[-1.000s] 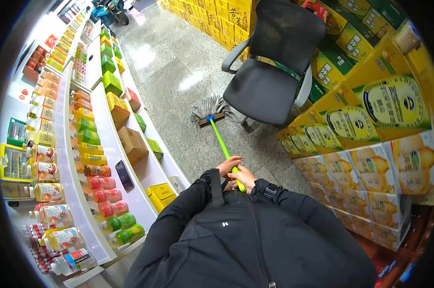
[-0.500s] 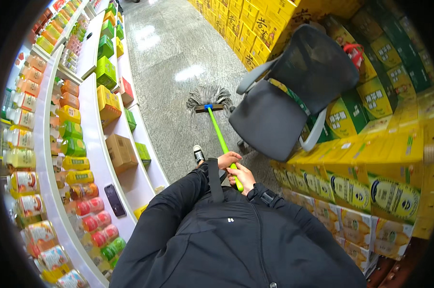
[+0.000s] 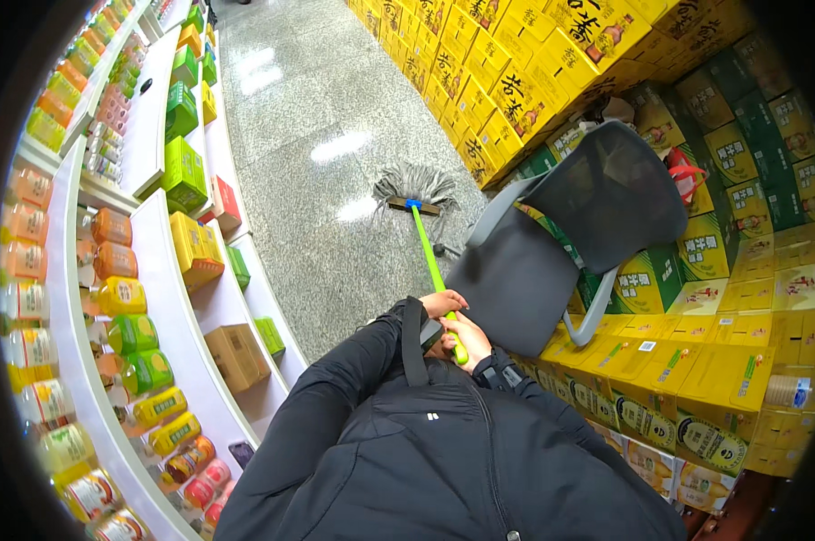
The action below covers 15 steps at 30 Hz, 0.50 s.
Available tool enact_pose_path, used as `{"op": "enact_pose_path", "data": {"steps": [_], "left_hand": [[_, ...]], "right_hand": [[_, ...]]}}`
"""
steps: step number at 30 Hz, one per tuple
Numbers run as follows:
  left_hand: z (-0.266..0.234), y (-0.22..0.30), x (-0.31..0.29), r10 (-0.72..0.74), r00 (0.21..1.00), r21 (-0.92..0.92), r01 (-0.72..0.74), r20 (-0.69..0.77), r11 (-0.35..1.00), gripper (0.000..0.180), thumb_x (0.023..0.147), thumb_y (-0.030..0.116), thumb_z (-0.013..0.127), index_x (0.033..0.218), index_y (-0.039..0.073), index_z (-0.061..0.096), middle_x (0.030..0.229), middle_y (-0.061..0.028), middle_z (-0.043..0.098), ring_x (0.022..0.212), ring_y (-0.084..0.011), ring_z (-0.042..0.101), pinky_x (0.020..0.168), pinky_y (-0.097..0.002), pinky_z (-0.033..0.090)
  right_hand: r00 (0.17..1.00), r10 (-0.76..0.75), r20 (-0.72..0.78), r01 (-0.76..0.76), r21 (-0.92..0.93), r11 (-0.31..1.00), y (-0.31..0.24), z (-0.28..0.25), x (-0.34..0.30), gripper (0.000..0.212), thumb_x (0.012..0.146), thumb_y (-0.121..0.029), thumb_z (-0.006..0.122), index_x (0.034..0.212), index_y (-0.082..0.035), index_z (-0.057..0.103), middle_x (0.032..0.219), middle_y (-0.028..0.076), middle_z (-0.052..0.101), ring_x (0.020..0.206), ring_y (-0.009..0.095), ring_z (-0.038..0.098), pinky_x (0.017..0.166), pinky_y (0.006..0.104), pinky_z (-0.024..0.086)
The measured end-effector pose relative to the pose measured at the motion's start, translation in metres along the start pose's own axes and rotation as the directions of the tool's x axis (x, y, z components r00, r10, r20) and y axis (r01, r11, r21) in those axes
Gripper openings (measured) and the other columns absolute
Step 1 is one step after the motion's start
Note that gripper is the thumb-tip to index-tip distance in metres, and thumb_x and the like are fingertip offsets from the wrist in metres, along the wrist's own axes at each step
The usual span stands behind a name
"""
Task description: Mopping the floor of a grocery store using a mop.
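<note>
Stands farther forward than a moment ago, bringing the grey chair (image 3: 506,284) close beside both hands, likely limiting swings rightward. Holds the green mop (image 3: 430,254) in a closed 2-handed grip, with left hand (image 3: 441,304) above right hand (image 3: 469,339), and with mop head (image 3: 418,187) at upper centre. Faces white shelves (image 3: 174,288) left, yellow cartons (image 3: 515,77) upper right.

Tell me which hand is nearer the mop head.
Left. The left hand is around the handle, on the side toward the mop head; the right hand is farther from it, near the handle's free end.
</note>
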State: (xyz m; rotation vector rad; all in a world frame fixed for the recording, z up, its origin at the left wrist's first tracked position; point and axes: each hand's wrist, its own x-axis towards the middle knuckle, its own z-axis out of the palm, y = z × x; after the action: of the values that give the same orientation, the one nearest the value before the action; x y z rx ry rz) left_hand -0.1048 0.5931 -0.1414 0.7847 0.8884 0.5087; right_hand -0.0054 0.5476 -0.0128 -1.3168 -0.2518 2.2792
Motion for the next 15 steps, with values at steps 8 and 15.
{"op": "enact_pose_path", "data": {"steps": [8,15], "left_hand": [[-0.076,0.06,0.071,-0.089,0.987,0.071,0.08,0.131,0.994,0.024,0.082,0.033,0.048,0.086,0.009,0.051,0.066,-0.0014,0.052,0.052,-0.0122,0.051,0.041,-0.0256,0.042],[-0.145,0.202,0.129,-0.269,0.944,0.234,0.222,0.191,0.947,0.032,0.082,0.042,0.045,0.087,0.01,0.047,0.072,-0.0005,0.05,0.057,-0.0106,0.049,0.047,-0.0245,0.041]], "right_hand": [[0.989,0.14,0.034,-0.139,-0.045,0.989,-0.094,0.024,0.063,0.029,0.081,-0.002,0.046,0.106,-0.011,0.036,0.069,0.003,0.04,0.048,0.006,0.036,0.039,0.0166,0.032],[0.992,0.115,0.044,-0.108,-0.149,0.983,-0.215,0.049,0.147,0.04,0.081,-0.001,0.045,0.117,-0.016,0.032,0.069,0.001,0.038,0.047,0.005,0.034,0.037,0.0149,0.029]]}}
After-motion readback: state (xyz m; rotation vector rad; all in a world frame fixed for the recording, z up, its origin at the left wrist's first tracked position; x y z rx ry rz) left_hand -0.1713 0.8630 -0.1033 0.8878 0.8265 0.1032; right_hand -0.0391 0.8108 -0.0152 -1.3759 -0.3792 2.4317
